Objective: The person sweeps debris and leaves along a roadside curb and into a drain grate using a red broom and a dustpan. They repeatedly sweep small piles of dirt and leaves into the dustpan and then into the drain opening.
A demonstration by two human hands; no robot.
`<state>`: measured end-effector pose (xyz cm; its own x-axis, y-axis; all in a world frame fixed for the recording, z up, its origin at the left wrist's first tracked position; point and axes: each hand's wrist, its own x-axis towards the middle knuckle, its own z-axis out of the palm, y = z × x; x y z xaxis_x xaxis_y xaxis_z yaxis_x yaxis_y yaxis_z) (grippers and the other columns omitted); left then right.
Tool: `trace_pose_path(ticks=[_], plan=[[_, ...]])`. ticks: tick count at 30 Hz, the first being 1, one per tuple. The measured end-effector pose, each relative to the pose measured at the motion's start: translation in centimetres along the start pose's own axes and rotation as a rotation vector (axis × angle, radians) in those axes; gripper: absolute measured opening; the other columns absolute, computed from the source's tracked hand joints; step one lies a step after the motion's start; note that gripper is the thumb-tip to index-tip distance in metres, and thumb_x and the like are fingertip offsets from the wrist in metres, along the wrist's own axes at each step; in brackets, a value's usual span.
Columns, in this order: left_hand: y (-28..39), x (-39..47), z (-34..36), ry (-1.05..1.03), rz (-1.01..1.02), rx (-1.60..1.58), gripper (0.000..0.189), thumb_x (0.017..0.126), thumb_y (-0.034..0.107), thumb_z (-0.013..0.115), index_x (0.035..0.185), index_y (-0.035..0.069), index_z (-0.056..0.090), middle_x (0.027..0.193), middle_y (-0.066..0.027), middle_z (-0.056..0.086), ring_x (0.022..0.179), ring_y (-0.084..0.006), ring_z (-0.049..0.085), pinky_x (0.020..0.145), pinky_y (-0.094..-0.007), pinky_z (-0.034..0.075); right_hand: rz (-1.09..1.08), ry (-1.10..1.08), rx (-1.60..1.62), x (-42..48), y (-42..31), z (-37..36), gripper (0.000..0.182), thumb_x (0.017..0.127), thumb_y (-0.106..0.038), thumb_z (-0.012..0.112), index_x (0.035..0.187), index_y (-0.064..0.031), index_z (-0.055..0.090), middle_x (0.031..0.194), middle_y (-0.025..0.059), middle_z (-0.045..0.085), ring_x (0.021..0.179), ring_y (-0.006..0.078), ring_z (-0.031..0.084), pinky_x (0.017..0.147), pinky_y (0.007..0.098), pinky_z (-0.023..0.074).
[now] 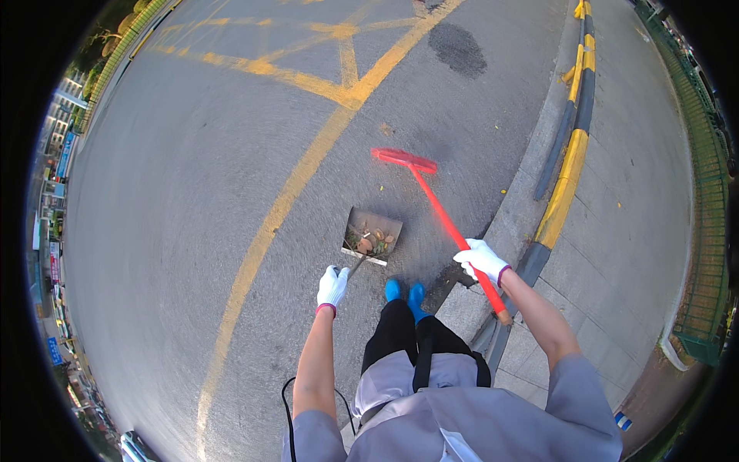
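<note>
In a white knitted glove, my left hand (332, 287) grips the thin handle (358, 266) of a metal dustpan (369, 217). Dry leaves and other litter (372, 241) lie inside the pan, which is just ahead of my blue boots (405, 292). My right hand (484, 259), gloved the same way, is closed around the red handle (443, 216) of a broom. The red broom head (404, 159) is out ahead of the dustpan, over the asphalt; whether it touches the ground I cannot tell. Both hands' palms are hidden.
A yellow painted line (300, 173) curves along the asphalt on the left. Along the right runs a kerb with a black-and-yellow barrier rail (563, 185), then a paved walkway (626, 219) and a green fence (701, 277). Small yellow leaves (503, 191) dot the ground. A dark patch (458, 49) stains the road ahead.
</note>
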<state>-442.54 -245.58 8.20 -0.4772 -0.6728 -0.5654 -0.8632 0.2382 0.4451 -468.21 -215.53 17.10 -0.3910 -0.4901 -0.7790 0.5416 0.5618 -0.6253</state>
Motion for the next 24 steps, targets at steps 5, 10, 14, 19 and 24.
trace_pose_path(ticks=[5,10,14,19,24], plan=[[3.7,3.0,-1.1,-0.040,-0.036,-0.005,0.045,0.090,0.042,0.058,0.107,0.000,0.057,0.100,-0.0208,0.067,0.095,-0.0365,0.064,0.082,-0.0429,0.048,-0.062,0.000,0.107,10.1,-9.1,-1.5,0.016,0.087,-0.010,0.060,0.093,-0.0065,0.045,0.064,0.0009,0.049,0.047,0.0105,0.048,0.039,0.0246,0.0396],[6.7,7.9,-0.5,-0.094,0.001,-0.073,0.044,0.090,0.041,0.057,0.106,0.000,0.057,0.102,-0.0222,0.067,0.098,-0.0399,0.063,0.084,-0.0448,0.048,0.110,0.060,0.023,18.4,-8.4,-3.1,0.026,0.088,-0.008,0.057,0.103,-0.0117,0.035,0.064,0.0072,0.048,0.046,0.0204,0.050,0.038,0.0365,0.0393],[5.5,9.0,-1.9,-0.044,-0.129,-0.041,0.045,0.090,0.040,0.057,0.109,-0.001,0.056,0.106,-0.0235,0.066,0.101,-0.0412,0.062,0.086,-0.0459,0.048,0.327,0.063,-0.251,14.7,-1.8,0.7,0.032,0.086,-0.003,0.051,0.110,-0.0093,0.031,0.063,0.0103,0.049,0.044,0.0216,0.051,0.036,0.0390,0.0420],[6.2,10.5,-2.0,-0.039,-0.134,-0.049,0.046,0.091,0.040,0.054,0.112,0.000,0.053,0.109,-0.0253,0.064,0.103,-0.0424,0.061,0.087,-0.0476,0.047,0.467,-0.136,-0.867,2.0,3.4,-3.6,0.038,0.086,-0.013,0.049,0.118,-0.0003,0.034,0.083,0.0227,0.062,0.062,0.0296,0.065,0.050,0.0423,0.0515],[7.7,11.6,-1.5,-0.062,-0.162,-0.010,0.046,0.091,0.041,0.054,0.112,0.000,0.051,0.109,-0.0255,0.064,0.103,-0.0425,0.061,0.088,-0.0484,0.047,0.527,-0.323,-0.732,-3.3,3.2,-6.4,0.036,0.083,-0.013,0.055,0.114,-0.0017,0.040,0.072,0.0133,0.060,0.052,0.0203,0.059,0.046,0.0360,0.0492]])
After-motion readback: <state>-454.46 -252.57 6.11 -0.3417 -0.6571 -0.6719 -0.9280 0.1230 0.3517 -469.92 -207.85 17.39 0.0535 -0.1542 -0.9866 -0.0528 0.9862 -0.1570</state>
